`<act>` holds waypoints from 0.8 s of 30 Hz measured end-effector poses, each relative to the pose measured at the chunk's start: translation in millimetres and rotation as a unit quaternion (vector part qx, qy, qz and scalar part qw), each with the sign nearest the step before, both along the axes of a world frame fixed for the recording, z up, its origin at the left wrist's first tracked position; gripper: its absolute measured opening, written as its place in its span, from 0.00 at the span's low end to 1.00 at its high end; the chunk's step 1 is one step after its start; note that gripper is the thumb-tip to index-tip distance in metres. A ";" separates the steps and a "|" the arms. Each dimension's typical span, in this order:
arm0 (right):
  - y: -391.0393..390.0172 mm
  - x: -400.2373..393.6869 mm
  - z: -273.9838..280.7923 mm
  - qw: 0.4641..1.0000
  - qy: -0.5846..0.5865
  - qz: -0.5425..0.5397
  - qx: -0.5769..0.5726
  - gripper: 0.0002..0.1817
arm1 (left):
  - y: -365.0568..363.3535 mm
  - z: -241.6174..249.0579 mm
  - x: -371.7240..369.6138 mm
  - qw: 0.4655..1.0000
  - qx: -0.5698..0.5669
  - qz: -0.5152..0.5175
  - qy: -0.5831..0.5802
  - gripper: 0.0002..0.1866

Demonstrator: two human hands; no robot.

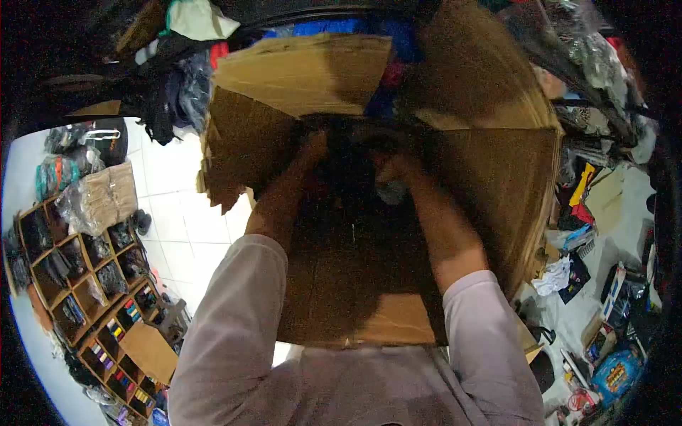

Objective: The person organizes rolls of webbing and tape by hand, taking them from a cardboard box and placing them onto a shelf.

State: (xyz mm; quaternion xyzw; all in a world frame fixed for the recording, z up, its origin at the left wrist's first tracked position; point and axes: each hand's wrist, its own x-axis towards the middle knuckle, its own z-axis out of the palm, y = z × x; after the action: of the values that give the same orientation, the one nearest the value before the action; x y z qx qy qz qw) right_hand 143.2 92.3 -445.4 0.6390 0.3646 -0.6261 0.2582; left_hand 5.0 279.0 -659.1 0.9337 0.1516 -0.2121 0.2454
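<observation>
Both my arms reach down into a large open cardboard box [490, 184] with its flaps folded outward. My left hand [312, 148] is deep in the shadow at the box's far side, beside dark contents [344, 167]; its fingers are lost in the dark. A short way to the right, my right hand [389, 167] is curled at the same dark contents, and I cannot tell what it grips. Just under it shows a small greyish, shiny piece [391, 192]. Nearer my body, the brown inner wall of the box [398, 319] catches some light.
On the left stands a wooden cubby shelf [85, 284] holding dark packets and coloured spools, with a plastic-wrapped brown bundle [106, 195] on top. Plastic-bagged goods [590, 50] hang at upper right. Clothes, bags and a blue package [618, 376] litter the right side.
</observation>
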 end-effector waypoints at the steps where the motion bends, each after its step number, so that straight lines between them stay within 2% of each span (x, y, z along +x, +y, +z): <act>1: 4.5 4.3 9.8 1.000 -0.008 -0.009 0.006 0.34 | 3.7 7.9 4.4 1.000 0.013 0.011 -0.017 0.20; 2: 5.5 8.8 20.7 1.000 -0.018 -0.018 0.013 0.34 | 7.2 16.1 10.1 0.999 0.019 0.008 -0.025 0.20; 4: 9.8 17.4 44.6 0.998 -0.037 -0.035 0.029 0.35 | 4.1 88.7 25.4 0.983 0.057 -0.172 -0.009 0.25; 7: 1.9 20.0 79.9 0.995 -0.058 -0.063 0.054 0.36 | -14.1 242.6 39.8 0.975 0.050 -0.218 0.019 0.27; 8: 2.5 25.7 90.9 0.993 -0.065 -0.072 0.061 0.36 | -15.2 278.4 37.4 0.974 0.057 -0.220 0.015 0.27; 9: 0.0 26.7 103.8 0.992 -0.074 -0.082 0.068 0.36 | -11.8 310.2 34.1 0.967 -0.006 -0.246 -0.066 0.27; 10: -4.7 35.4 88.5 0.990 -0.081 -0.084 0.075 0.36 | -10.3 340.4 30.0 0.949 -0.070 -0.270 -0.145 0.27; 11: -7.6 53.7 52.5 0.985 -0.059 -0.143 0.072 0.36 | -11.9 371.4 27.3 0.948 -0.061 -0.274 -0.153 0.27; 12: -7.7 67.5 37.8 0.976 -0.036 -0.200 0.071 0.36 | -13.5 401.6 23.5 0.947 -0.099 -0.219 -0.211 0.25; 13: -6.3 68.1 78.9 0.976 -0.044 -0.200 0.080 0.36 | -14.2 428.5 18.2 0.939 -0.139 -0.162 -0.268 0.24; 15: -1.5 74.0 161.0 0.971 0.084 -0.145 0.169 0.35 | -10.4 477.7 8.4 0.937 -0.173 -0.115 -0.282 0.22; 16: 5.1 81.3 167.6 0.972 0.075 -0.136 0.179 0.35 | -14.0 505.6 -2.4 0.934 -0.096 -0.124 -0.321 0.21; 18: 21.5 98.3 181.0 0.976 0.095 -0.025 0.194 0.34 | -14.2 547.4 -15.2 0.918 -0.045 -0.144 -0.367 0.20; 19: 27.8 100.1 193.5 0.975 0.081 -0.017 0.206 0.34 | -12.5 569.0 -19.2 0.900 -0.003 -0.168 -0.401 0.20; 20: 29.7 98.5 203.6 0.979 0.093 -0.021 0.181 0.34 | -10.9 593.2 -24.8 0.923 0.018 -0.151 -0.354 0.20; 21: 32.1 97.3 220.7 0.982 0.099 -0.025 0.159 0.34 | -18.4 623.0 -34.3 0.905 0.066 -0.164 -0.387 0.21; 23: 27.0 83.4 268.2 0.945 0.080 0.021 0.315 0.40 | -27.1 673.2 -55.6 0.886 0.136 -0.151 -0.416 0.21; 24: 23.3 76.7 297.0 0.923 0.106 0.048 0.367 0.41 | -27.8 691.0 -68.4 0.865 0.145 -0.157 -0.454 0.21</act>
State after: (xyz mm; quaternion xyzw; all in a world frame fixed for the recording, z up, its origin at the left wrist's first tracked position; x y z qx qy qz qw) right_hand 219.9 115.6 -148.4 0.6009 0.6246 -0.4989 -0.0047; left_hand -63.5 251.2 31.8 0.9634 -0.0962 0.2238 0.1121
